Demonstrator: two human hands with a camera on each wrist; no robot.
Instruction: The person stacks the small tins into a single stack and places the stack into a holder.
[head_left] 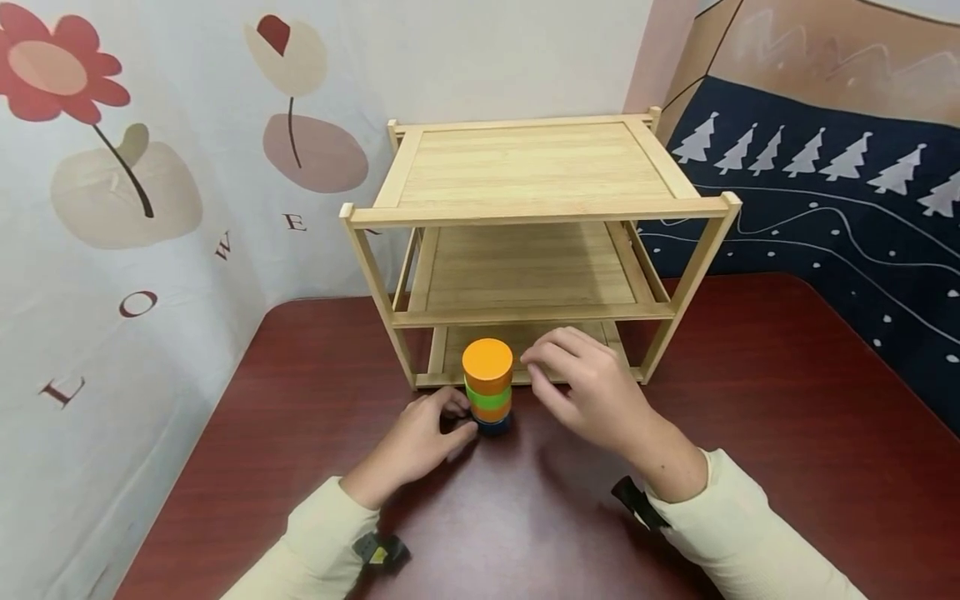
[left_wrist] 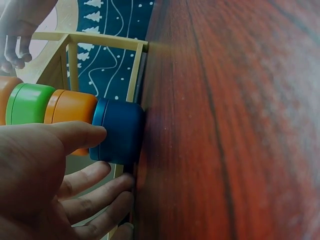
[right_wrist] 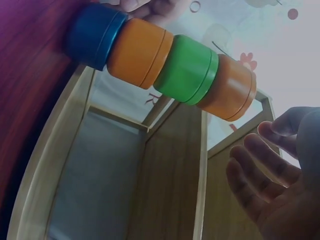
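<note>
Small lidded round jars stand in a slightly uneven stack on the table: a blue jar (left_wrist: 120, 132) at the bottom, then an orange jar (right_wrist: 137, 52), a green jar (right_wrist: 185, 70) and another orange jar (head_left: 487, 367) on top. My left hand (head_left: 423, 433) is low at the stack's left side. Its thumb lies over the blue jar's lid edge in the left wrist view, with the other fingers extended and spread beside the jar; whether they touch it is unclear. To the right of the top jar hovers my right hand (head_left: 592, 392), apart from the stack, fingers loosely bent and holding nothing.
Right behind the stack stands a wooden shelf rack (head_left: 536, 212) with several tiers. The dark red table (head_left: 787, 417) extends to both sides. A printed cloth with flowers (head_left: 187, 275) hangs at the left, and a dark blue one with white trees (head_left: 817, 200) at the right.
</note>
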